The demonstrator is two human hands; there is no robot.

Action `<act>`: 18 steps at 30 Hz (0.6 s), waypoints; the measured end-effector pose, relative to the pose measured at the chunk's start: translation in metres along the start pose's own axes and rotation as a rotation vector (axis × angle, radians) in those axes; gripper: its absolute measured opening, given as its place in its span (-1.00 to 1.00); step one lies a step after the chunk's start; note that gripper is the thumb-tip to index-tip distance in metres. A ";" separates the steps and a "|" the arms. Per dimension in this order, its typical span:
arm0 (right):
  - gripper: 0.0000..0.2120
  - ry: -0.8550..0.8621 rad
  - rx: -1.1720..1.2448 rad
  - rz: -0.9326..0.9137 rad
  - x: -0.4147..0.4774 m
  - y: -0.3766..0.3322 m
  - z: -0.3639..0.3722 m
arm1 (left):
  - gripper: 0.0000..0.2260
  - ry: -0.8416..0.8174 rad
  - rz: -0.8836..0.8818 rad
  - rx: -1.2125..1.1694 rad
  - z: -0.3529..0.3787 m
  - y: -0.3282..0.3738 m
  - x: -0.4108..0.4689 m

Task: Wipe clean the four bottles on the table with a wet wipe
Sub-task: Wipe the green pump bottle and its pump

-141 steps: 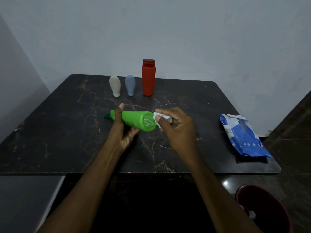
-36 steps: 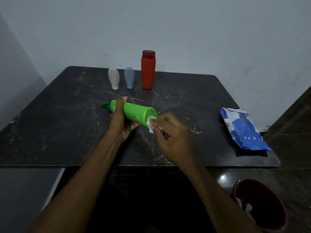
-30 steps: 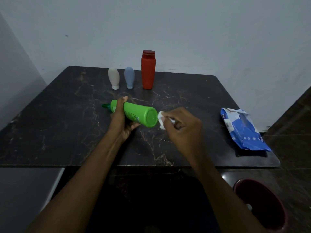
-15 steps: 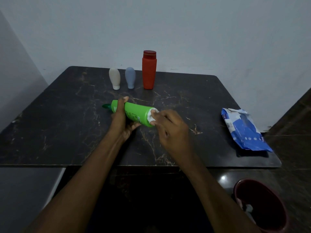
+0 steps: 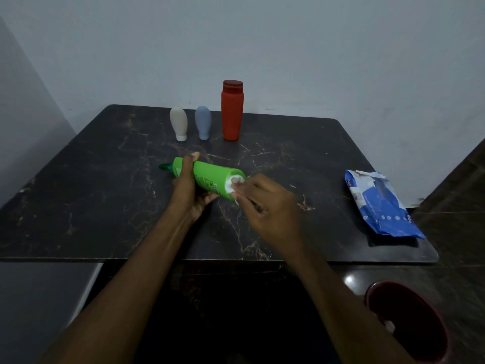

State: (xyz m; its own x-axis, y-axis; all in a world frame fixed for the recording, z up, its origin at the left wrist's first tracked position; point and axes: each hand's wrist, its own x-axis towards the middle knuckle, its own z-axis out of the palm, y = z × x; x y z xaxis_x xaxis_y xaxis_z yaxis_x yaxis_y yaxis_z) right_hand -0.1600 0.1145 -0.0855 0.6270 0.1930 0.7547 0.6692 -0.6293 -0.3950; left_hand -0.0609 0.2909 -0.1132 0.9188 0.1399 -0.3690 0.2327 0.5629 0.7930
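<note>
Three bottles, cream (image 5: 178,123), blue-grey (image 5: 203,122) and red (image 5: 232,111), are stood in a row at the table's (image 5: 78,195) far edge. Nearer, the green bottle (image 5: 210,178) is gripped on its side, above the table, by the left hand (image 5: 189,189), while a wet wipe (image 5: 232,183) is pinched against its base by the right hand (image 5: 270,206).

Bulk of wet wipe (image 5: 232,183) hidden under right hand (image 5: 270,203), green bottle (image 5: 210,177) label unreadable, red bin (image 5: 409,327) cropped below
</note>
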 end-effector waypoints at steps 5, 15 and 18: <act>-0.83 -0.155 -0.139 0.001 -0.016 0.020 -0.013 | -0.12 0.036 0.023 0.022 0.005 0.000 -0.003; -0.88 0.064 -0.015 0.042 -0.016 -0.005 0.004 | -0.18 0.071 0.062 0.003 0.004 -0.001 -0.010; -0.89 -0.010 -0.118 0.032 -0.026 0.008 0.001 | -0.33 0.099 0.079 0.008 0.005 -0.001 -0.010</act>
State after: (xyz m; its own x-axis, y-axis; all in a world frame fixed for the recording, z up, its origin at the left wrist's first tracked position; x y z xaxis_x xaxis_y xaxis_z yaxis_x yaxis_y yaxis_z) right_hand -0.1707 0.1052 -0.1088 0.6516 0.1789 0.7372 0.5978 -0.7192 -0.3539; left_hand -0.0687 0.2845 -0.1078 0.8984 0.2642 -0.3507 0.1635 0.5400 0.8256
